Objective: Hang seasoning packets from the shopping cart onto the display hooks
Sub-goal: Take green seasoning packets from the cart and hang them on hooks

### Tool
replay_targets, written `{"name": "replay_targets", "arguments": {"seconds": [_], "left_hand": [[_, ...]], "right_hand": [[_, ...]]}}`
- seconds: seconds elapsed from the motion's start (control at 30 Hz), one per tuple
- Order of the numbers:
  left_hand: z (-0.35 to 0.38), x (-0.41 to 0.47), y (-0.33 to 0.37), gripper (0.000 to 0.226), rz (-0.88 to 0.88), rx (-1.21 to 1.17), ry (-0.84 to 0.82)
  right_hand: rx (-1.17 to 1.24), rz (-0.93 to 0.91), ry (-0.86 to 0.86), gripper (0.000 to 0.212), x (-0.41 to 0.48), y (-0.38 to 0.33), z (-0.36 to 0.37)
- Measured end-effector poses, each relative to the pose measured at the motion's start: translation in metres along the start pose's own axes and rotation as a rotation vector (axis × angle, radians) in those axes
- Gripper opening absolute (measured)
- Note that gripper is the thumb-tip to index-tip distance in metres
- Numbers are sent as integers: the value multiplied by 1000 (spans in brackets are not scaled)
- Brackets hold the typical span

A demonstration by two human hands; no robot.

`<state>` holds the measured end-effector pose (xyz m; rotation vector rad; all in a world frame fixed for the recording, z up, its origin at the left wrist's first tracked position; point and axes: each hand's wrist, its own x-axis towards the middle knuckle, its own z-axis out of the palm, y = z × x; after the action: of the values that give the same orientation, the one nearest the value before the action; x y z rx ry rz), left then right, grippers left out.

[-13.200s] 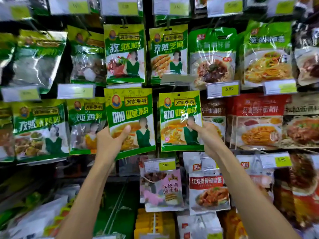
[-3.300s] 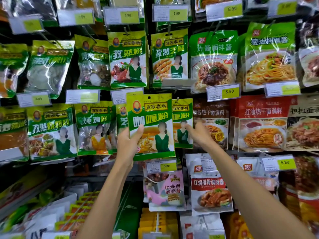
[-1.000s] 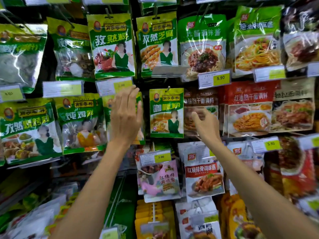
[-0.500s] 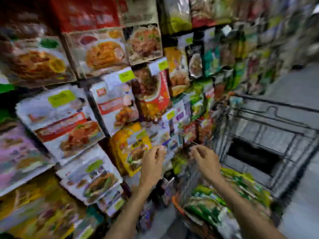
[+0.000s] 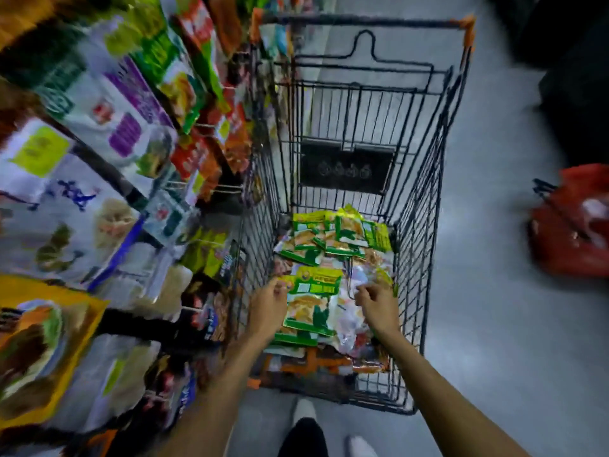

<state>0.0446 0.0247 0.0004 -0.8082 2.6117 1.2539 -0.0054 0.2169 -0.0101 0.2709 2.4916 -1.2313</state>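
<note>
Green-yellow plastic seasoning packets [image 5: 333, 235] lie unhung in black wire shopping cart [image 5: 425, 192]; left hand [image 5: 268, 308] grip pinches top packet [image 5: 309, 301], right hand [image 5: 379, 306] grip unclear.

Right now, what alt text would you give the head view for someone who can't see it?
Two bare hands reach into a wire cart holding a pile of packets; the left hand pinches the corner of a green packet, the right hand curls over the pile, grip unclear. Blurred shelves stand left, a red object lies right.
</note>
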Motion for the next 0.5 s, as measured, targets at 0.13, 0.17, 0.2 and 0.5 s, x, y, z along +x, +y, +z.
{"name": "replay_targets", "arguments": {"seconds": [0.13,0.17,0.2,0.5], "left_hand": [[31,33,-43,25,-34,43,-95],[37,40,-53,25,-61,68,-107],[43,47,-63,26,-93,81,-115],[85,84,-100,33,-306,240,-155]], "right_hand": [[-29,148,-29,28,21,33,42],[-32,167,-44,30,26,39,53],[-34,183,-57,32,30,44,63],[-140,367,-9,31,59,77,131]]}}
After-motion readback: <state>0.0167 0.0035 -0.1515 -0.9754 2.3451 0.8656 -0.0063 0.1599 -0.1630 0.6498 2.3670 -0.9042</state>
